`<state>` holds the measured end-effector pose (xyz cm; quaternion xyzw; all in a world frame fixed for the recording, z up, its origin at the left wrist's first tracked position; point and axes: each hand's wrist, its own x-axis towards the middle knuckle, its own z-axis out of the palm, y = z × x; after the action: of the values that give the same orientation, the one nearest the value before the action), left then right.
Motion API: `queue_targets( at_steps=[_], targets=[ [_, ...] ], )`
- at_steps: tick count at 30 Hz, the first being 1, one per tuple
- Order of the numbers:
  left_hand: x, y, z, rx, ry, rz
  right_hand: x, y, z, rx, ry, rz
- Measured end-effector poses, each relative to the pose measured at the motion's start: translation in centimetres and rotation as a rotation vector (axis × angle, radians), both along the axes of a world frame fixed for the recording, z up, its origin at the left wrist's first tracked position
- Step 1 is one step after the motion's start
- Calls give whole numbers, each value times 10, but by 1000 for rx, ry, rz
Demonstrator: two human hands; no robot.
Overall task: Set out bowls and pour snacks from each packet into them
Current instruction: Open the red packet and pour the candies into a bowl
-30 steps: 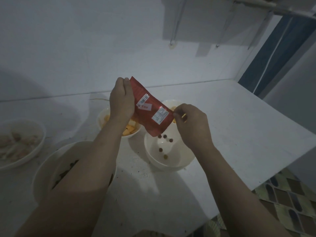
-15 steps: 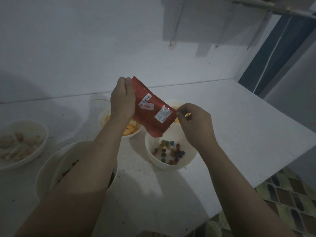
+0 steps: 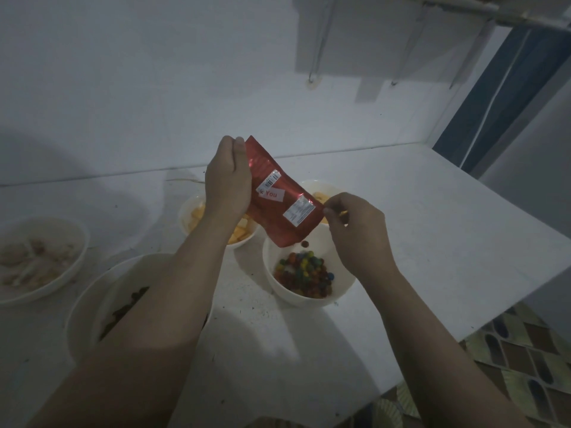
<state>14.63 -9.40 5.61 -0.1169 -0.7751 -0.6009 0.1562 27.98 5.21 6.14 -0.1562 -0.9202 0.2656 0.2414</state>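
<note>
Home kitchen corner, dim light.
White counter (image 3: 432,230) ran against a plain painted wall (image 3: 154,88); patterned tile floor (image 3: 522,350) showed below; white bowls (image 3: 312,299) of snacks sat on the counter, and a shelf on brackets (image 3: 370,41) hung above.

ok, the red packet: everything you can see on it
The red packet looks like glossy foil, with a white barcode sticker, a white label reading "k You" and a white block of small print. It is tilted, its open lower end over the white bowl of coloured candies; one candy is in the air just below the opening. The left hand grips its upper end, and the right hand pinches its lower right corner. It touches nothing else.
</note>
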Motion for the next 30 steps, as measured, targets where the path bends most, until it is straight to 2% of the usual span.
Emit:
queue_targets(
  at_steps=[11,17,23,30],
  targets=[
    [4,2,4,8,55,-47,4,-1,-8,-97,169,-43],
    [9,1,11,-54,141,-109,11,-1,-16,-100,154,-70],
    [15,2,10,-52,155,-140,22,-10,-27,-162,230,-106],
    [24,1,4,-91,200,-112,23,-8,-33,-55,92,-28]
  ],
)
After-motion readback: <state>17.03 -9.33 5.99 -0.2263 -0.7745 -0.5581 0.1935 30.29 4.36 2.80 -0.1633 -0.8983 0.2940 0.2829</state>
